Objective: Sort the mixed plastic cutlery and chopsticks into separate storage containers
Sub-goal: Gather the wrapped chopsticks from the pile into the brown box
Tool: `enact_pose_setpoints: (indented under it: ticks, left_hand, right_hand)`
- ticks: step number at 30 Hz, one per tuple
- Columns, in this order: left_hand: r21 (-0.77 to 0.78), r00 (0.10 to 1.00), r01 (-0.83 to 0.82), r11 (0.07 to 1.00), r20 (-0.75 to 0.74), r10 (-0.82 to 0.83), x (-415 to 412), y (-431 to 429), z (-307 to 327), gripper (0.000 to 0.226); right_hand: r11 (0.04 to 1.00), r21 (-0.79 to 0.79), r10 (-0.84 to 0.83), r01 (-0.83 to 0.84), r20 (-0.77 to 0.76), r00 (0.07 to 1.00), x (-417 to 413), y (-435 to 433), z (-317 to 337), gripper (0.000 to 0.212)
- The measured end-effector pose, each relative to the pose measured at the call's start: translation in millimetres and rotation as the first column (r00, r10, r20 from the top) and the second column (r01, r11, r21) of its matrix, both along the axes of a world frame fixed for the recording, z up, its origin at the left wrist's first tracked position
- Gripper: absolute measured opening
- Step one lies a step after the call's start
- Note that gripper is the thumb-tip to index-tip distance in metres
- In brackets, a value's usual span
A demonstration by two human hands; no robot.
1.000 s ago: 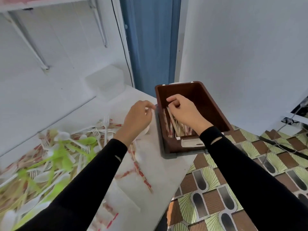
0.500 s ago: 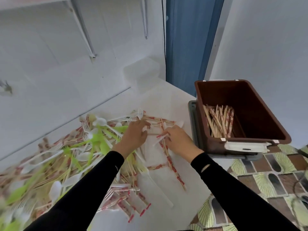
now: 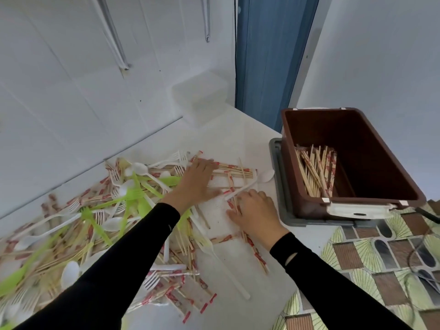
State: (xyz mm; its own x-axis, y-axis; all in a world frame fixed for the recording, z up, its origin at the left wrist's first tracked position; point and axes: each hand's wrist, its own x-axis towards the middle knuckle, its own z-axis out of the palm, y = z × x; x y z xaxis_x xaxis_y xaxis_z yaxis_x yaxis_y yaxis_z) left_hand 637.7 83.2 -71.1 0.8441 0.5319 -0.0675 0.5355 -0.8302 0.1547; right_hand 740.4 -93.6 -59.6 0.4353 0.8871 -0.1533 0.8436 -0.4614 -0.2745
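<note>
Both hands now off the brown bin (image 3: 357, 163) and down on the table pile: left hand (image 3: 197, 181) flat open on chopsticks (image 3: 234, 170), right hand (image 3: 253, 210) fingers curled over wrapped chopsticks, grip unclear.

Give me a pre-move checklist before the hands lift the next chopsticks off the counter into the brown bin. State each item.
1. Brown bin open, with room inside: ok; chopsticks fill only its left side.
2. Right hand on wrapped chopsticks: ok, fingers rest on them; a closed grip: cannot tell.
3. Left hand free: not ok; it lies flat on the pile.
4. White spoon clear of the pick: not ok; its handle crosses the chopsticks by the right hand.
5. Path from right hand to bin unobstructed: ok.
</note>
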Motion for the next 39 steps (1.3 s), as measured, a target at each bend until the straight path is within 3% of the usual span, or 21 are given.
enact_pose_setpoints:
  ticks: [2,5,7,11,15,20,21,23,28,33,39]
  left_hand:
    - [-0.022,0.987,0.077,0.997,-0.142,-0.080,14,4,0,0.090]
    - [-0.032,0.972,0.098,0.995,-0.211,-0.102,29,16,-1,0.072]
    - [-0.079,0.981,0.081,0.994,-0.170,-0.093,36,25,-2,0.063]
    - [-0.010,0.981,0.142,0.990,-0.129,-0.142,40,32,-10,0.048]
    - [0.011,0.986,0.163,0.987,0.027,-0.163,36,34,-20,0.028]
    - [0.047,0.986,0.150,0.988,0.061,-0.153,32,29,-19,0.025]
    - [0.053,0.987,0.144,0.988,0.069,-0.147,31,29,-20,0.026]
    - [0.071,0.988,0.134,0.988,0.070,-0.139,28,27,-22,0.029]
    - [0.141,0.993,0.113,0.984,0.021,-0.117,24,20,-19,0.030]
    - [0.133,0.999,0.034,0.991,0.002,-0.034,25,24,-18,0.022]
    - [-0.086,0.994,-0.037,0.996,0.097,0.045,35,29,21,0.025]
  right_hand:
    - [1.000,-0.003,0.002,-0.001,0.026,1.000,-6,2,-3,0.043]
    - [0.999,0.033,-0.028,0.028,0.007,1.000,-6,2,-4,0.027]
    - [0.998,0.032,-0.048,0.049,-0.044,0.998,-5,0,-3,0.023]
    - [0.999,0.017,-0.041,0.043,-0.088,0.995,-10,-7,-6,0.022]
    - [0.999,0.002,-0.034,0.034,-0.075,0.997,-12,-7,-7,0.021]
    - [1.000,-0.019,-0.019,0.018,-0.064,0.998,-5,-7,1,0.007]
    - [1.000,-0.025,-0.018,0.016,-0.074,0.997,-3,-7,3,0.019]
    - [0.999,-0.032,-0.019,0.016,-0.110,0.994,1,-8,4,0.031]
    - [0.996,0.058,-0.056,0.074,-0.267,0.962,6,-10,10,0.012]
    - [0.988,0.099,-0.065,0.118,-0.425,0.903,18,-13,23,0.011]
    - [0.935,0.250,-0.038,0.250,-0.632,0.774,27,-9,35,0.017]
